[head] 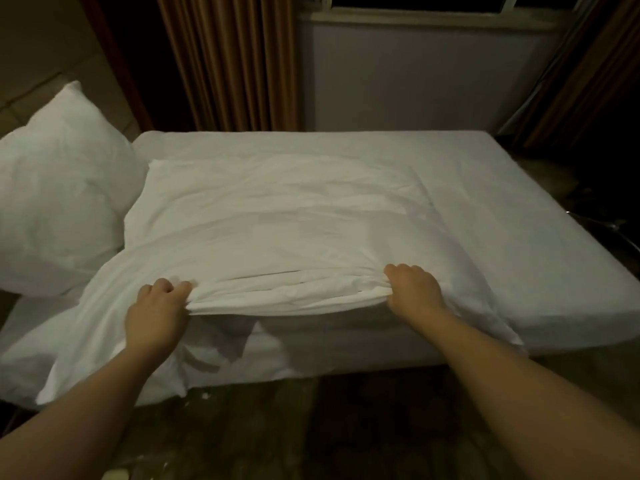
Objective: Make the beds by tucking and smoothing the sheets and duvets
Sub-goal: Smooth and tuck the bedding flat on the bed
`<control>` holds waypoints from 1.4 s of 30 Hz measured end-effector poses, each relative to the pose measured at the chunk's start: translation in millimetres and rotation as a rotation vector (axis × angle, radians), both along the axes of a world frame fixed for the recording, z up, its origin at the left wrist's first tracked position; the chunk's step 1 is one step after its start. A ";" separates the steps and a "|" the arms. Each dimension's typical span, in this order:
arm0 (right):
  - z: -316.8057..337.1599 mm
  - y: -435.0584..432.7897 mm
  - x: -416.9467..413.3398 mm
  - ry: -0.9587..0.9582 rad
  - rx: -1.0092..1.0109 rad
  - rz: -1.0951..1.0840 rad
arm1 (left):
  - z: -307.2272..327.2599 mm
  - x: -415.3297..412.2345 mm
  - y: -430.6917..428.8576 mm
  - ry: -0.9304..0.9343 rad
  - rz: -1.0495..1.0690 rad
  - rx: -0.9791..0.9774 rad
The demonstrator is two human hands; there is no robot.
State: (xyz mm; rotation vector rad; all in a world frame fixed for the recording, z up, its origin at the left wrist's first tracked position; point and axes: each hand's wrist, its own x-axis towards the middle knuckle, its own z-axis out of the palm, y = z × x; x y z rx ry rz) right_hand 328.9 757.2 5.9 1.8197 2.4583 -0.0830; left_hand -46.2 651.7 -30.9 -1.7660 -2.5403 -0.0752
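White duvet (277,216): crumpled on the bed (519,237), near edge bunched up
Left hand (156,317): fingers curled, gripping that near fold
Right hand (412,289): same, clutching it
Pillow (59,188): far left

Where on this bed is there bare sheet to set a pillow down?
Widest bare sheet lies right of the duvet, out to the mattress's right edge. A narrower strip runs beyond the duvet's far edge, toward the wall. Crowded: the left, by the pillow, and the near edge, where the left hand and right hand grip bunched duvet.
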 end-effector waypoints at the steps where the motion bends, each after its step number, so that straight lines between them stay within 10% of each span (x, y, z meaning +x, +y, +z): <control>1: -1.0 -7.1 1.8 0.010 0.011 0.002 | 1.0 2.9 -7.5 -0.003 0.000 0.014; 15: -5.4 -87.2 67.8 -0.082 0.054 0.063 | 9.5 68.7 -109.5 0.042 -0.006 0.021; 23: 60.2 -45.1 74.5 0.038 0.406 0.152 | 78.5 62.5 -80.4 0.117 -0.030 0.191; 42: 52.1 307.2 -49.9 -0.123 0.311 -0.037 | 91.9 -64.8 301.3 0.043 -0.115 0.080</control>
